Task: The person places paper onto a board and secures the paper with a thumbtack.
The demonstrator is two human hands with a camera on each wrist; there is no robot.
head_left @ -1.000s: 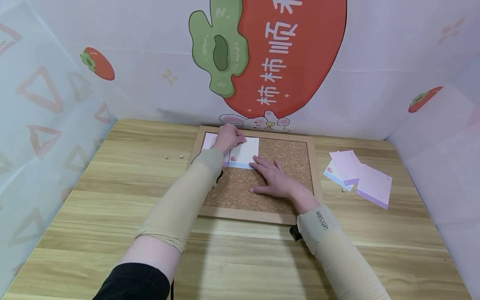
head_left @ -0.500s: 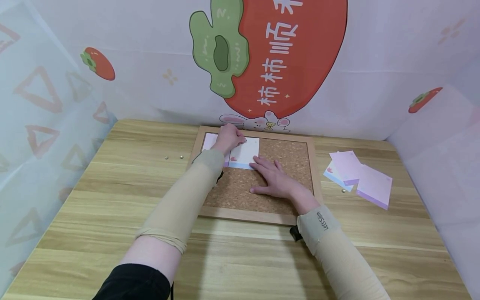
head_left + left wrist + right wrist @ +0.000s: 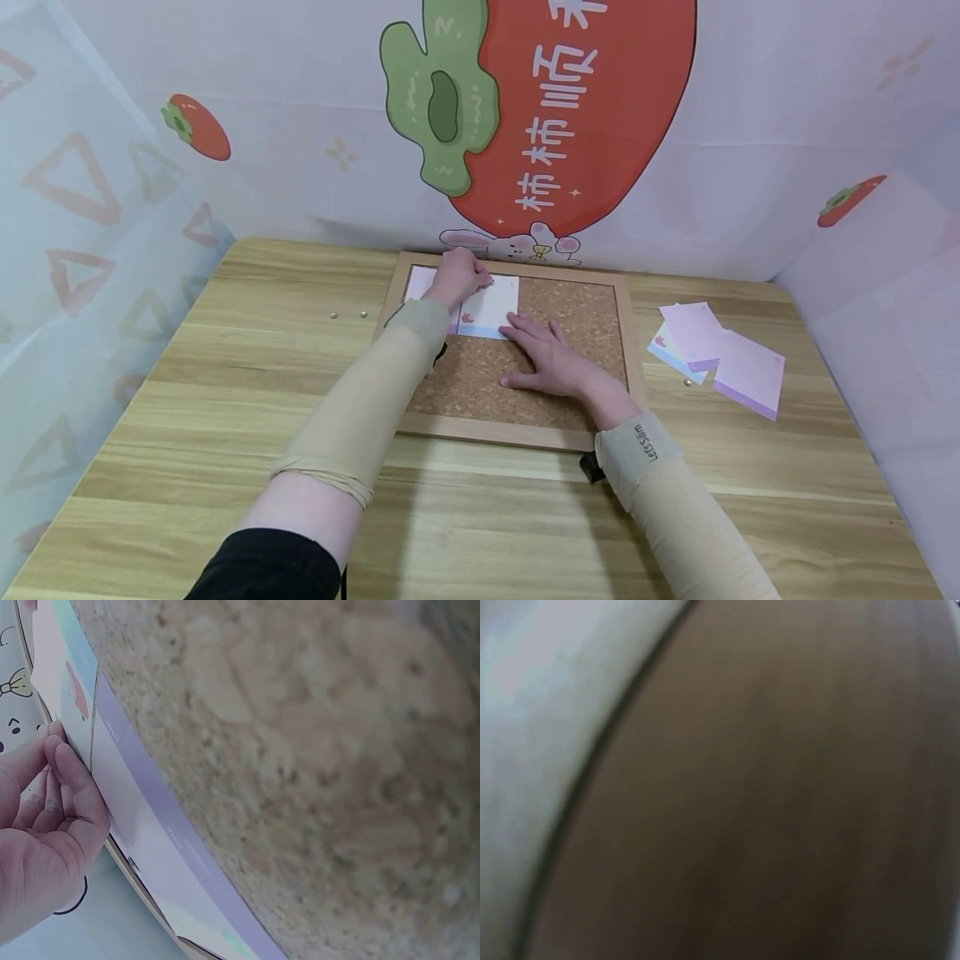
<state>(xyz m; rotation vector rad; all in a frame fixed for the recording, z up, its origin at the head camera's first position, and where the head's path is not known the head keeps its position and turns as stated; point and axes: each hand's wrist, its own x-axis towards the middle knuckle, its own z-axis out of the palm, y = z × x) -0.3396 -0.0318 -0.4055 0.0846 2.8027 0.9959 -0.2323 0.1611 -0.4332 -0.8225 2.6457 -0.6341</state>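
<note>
On the far half of the cork board [image 3: 480,387], a blue-edged white card [image 3: 495,308] beside a purple-edged card [image 3: 418,282]. Toward the white one's top, the left hand [image 3: 456,279], pinching, cannot tell around what; by its lower right corner, the right hand [image 3: 551,358], spread. Beneath, a wood-grain table [image 3: 480,517] with loose cards [image 3: 690,327] and silvery studs [image 3: 363,314]; behind, a pale fruit-printed backdrop [image 3: 292,67].

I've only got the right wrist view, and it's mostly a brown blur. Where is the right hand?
Observer: Head view shows the right hand spread over the corkboard, reaching the lower right corner of a blue-edged note.
Operator: And the left hand?
Observer: The left hand has its thumb and forefinger together near that note's top; anything between them is too small to tell.
Operator: Any loose notes?
Observer: Three overlapping notes lie right of the corkboard.
</note>
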